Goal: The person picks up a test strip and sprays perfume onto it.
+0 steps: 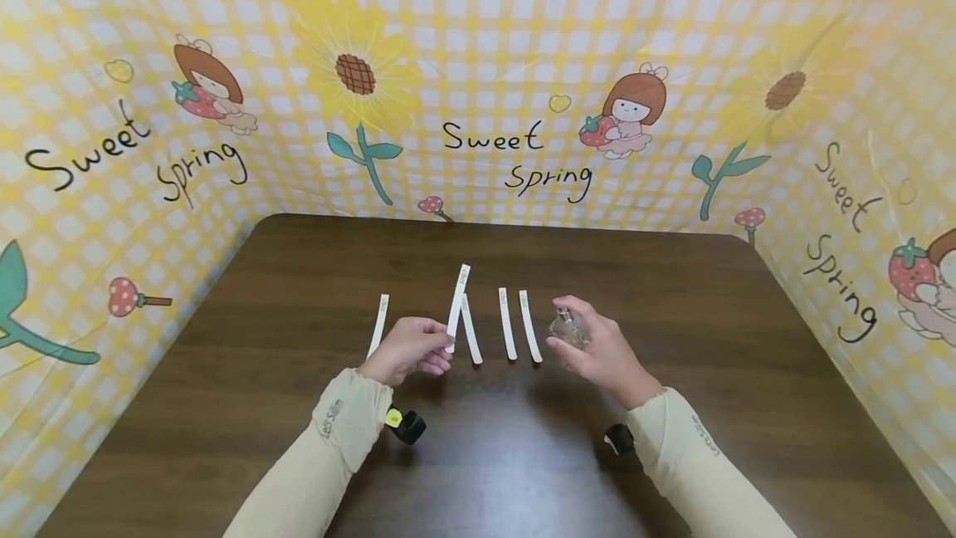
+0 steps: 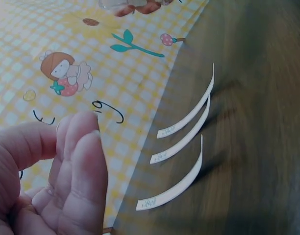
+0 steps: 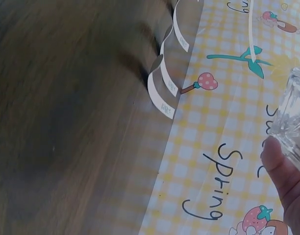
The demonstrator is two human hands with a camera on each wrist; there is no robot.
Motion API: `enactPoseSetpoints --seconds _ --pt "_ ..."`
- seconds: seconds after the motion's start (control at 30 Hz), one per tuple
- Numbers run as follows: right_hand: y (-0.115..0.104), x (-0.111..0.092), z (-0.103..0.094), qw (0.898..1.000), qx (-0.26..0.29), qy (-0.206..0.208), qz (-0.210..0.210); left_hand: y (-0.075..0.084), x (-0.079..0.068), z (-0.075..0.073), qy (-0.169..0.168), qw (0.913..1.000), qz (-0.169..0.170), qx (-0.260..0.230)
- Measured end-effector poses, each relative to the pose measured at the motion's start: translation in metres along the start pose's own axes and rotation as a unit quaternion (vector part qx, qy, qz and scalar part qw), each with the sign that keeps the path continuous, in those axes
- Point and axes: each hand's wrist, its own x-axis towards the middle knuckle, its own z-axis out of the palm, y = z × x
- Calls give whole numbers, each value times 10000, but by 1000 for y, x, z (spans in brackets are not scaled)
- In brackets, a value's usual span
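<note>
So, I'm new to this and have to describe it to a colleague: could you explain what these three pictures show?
Happily. There is no machine here, just a person's two bare hands seen by three cameras. The wide picture comes from a camera on the head, looking forward and down. The other two come from cameras on the left and right wrists.

The left hand pinches a white strip. The right hand holds a clear bottle. On the dark table are four more strips, one partly hidden by the left hand; each has small print I can't read reliably. Behind the table hangs a yellow checked cloth with flowers and the words "Sweet Spring".
</note>
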Motion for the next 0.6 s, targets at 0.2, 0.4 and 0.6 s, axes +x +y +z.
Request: enactPoseSetpoints --seconds 0.2,0.4,0.6 --pt "3 3 -5 9998 203 29 9 0 0 -10 48 9999 -12 -97" --pt "5 3 -9 9998 -75 138 -88 -5 1 -22 164 9996 -150 -155" --pt "5 -2 -12 9995 -265 133 57 -13 -2 -34 375 9983 -387 -222"
